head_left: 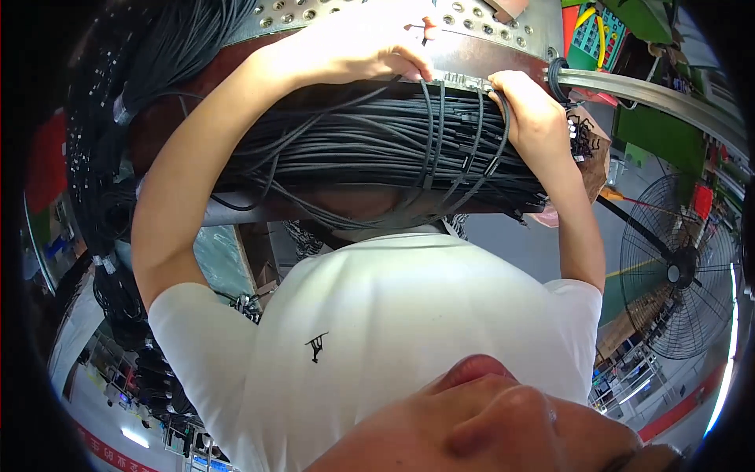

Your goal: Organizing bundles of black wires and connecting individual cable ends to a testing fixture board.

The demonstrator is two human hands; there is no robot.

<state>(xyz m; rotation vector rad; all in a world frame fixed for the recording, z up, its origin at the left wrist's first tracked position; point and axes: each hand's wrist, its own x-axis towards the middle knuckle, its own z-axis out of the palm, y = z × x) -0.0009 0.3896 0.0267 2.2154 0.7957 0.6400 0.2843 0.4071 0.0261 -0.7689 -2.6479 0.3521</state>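
A thick bundle of black cables (346, 145) lies across the bench in front of me. Several strands rise from it to a metal strip with small slots (464, 79) at the bench's far side. My left hand (407, 63) is closed at the left end of this strip, fingers pressed together around a cable end; glare washes out part of the hand. At the strip's right end, my right hand (535, 106) pinches the end of another black cable (505, 118) between thumb and forefinger. The tips inside both grips are hidden by my fingers.
A perforated metal panel (487, 30) stands behind the strip, with a small orange-handled piece (429, 30) before it. More black cables (189, 47) hang at the left. A metal rail (653, 86) runs off right, above a large floor fan (680, 267). Cable ends with connectors (582, 138) gather beside my right wrist.
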